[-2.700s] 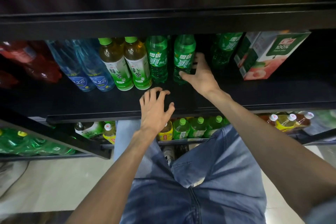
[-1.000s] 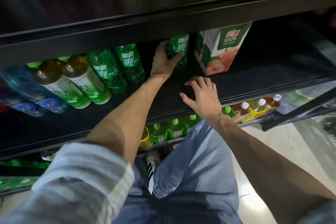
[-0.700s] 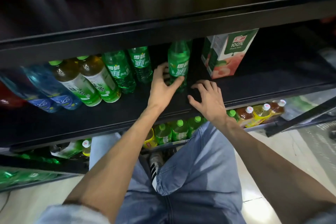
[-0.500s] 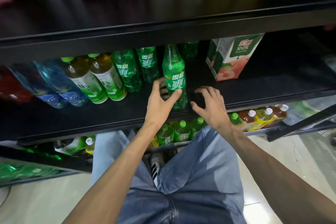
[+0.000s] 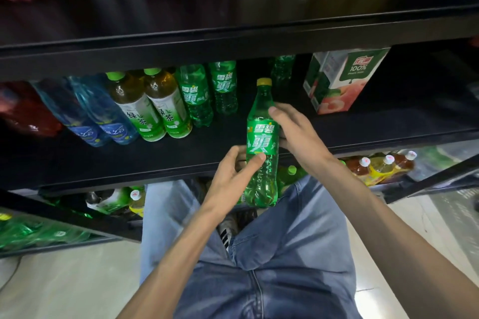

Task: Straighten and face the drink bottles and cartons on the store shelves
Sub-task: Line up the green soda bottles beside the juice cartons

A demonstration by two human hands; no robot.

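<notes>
I have the green Sprite bottle [image 5: 261,142] off the middle shelf [image 5: 181,163] and out in front of its edge, upright, label toward me. My left hand [image 5: 230,181] grips it low on the body, thumb across the front just under the label, fingers wrapped behind. My right hand [image 5: 298,134] holds the other side at label height, thumb up near the shoulder of the bottle (the rest of those fingers are hidden behind it, so I judge a curled hold from the thumb and palm).

As for progress, I'd call it partway. On the middle shelf the two green tea bottles [image 5: 153,109] stand side by side with labels facing out, next to them two more Sprite bottles [image 5: 207,90] also face forward, and the blue water bottles [image 5: 103,114] sit in a pair further left. Those look done. A gap stays open between the Sprite pair and the peach juice carton [image 5: 342,80], with one further green bottle [image 5: 283,67] deep at the back. The carton sits turned at an angle, corner forward, so it is not yet faced.

Left to do, by my reading: set this bottle into the gap, bring the back one forward, square the carton.
</notes>
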